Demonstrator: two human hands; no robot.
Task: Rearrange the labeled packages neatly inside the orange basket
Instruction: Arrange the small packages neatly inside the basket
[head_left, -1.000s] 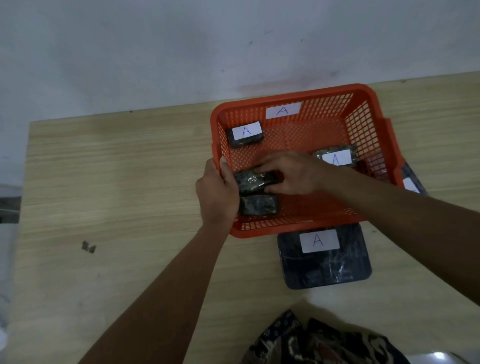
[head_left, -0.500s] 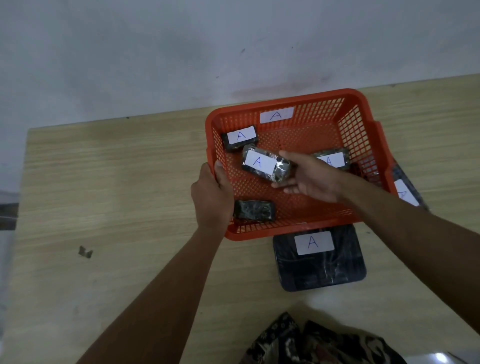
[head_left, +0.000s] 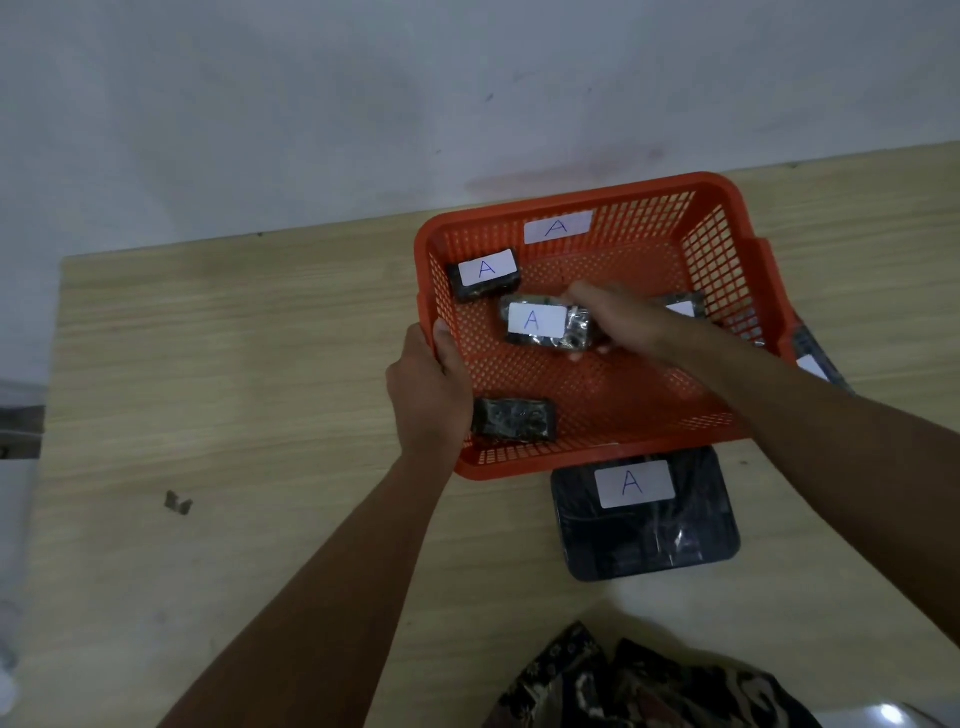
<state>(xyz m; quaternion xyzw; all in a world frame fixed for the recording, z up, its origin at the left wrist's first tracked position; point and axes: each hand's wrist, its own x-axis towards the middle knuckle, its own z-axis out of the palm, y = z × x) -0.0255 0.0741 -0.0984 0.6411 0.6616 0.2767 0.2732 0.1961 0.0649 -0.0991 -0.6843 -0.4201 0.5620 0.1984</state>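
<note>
An orange mesh basket (head_left: 727, 249) with an "A" label on its far wall stands on the wooden table. My left hand (head_left: 428, 387) grips its left rim. My right hand (head_left: 615, 317) reaches into the basket and holds the right end of a dark wrapped package (head_left: 540, 322) with its "A" label facing up. Another labelled package (head_left: 485, 273) lies in the far left corner. A third package (head_left: 514, 420) lies label-down at the near left. A fourth package (head_left: 683, 306) is mostly hidden behind my right hand.
A flat dark package (head_left: 647, 525) labelled "A" lies on the table just in front of the basket. Another labelled dark package (head_left: 815, 364) pokes out past the basket's right side. A small scrap (head_left: 178, 503) lies at the left. Patterned cloth (head_left: 649, 686) fills the bottom edge.
My right hand lifted the middle package from beside the near-left one, turned its label up and carried it toward the far left of the basket. My left hand stayed on the rim.
</note>
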